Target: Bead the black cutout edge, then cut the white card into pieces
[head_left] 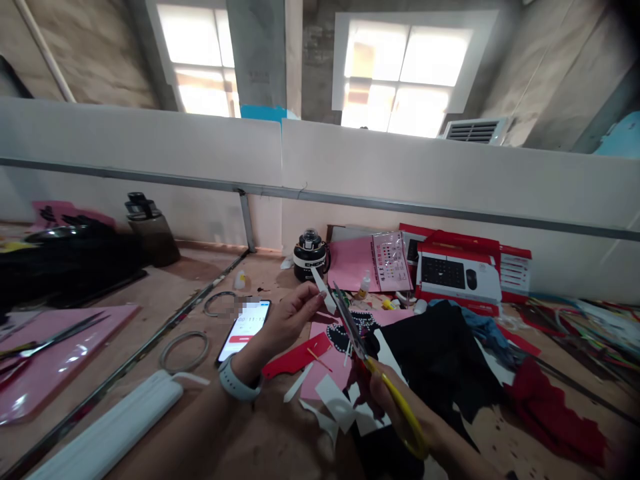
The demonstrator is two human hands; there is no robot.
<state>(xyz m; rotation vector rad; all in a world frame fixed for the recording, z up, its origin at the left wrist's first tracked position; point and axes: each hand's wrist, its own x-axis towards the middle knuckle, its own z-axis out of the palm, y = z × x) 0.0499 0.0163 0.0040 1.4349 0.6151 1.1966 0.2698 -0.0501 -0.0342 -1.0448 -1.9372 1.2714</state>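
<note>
My left hand [290, 319] pinches a small white paper piece [324, 291] and holds it up above the table. My right hand [387, 393] grips yellow-handled scissors [360, 347], whose open blades point up and left at the paper's edge. Below the hands lie white paper scraps [335, 403], a red cut shape [295, 360], pink sheets [325, 370] and black fabric [440, 357]. A phone [245, 328] with a lit screen lies flat just left of my left hand. I wear a pale watch [239, 383] on the left wrist.
A red and white keyboard box [460, 273] and a pink sheet [350, 263] stand at the back against the white partition. A black jar [310, 257], two wire rings [184, 352], a white roll [107, 430], a pink board [55, 360] and red fabric [555, 413] surround the work spot.
</note>
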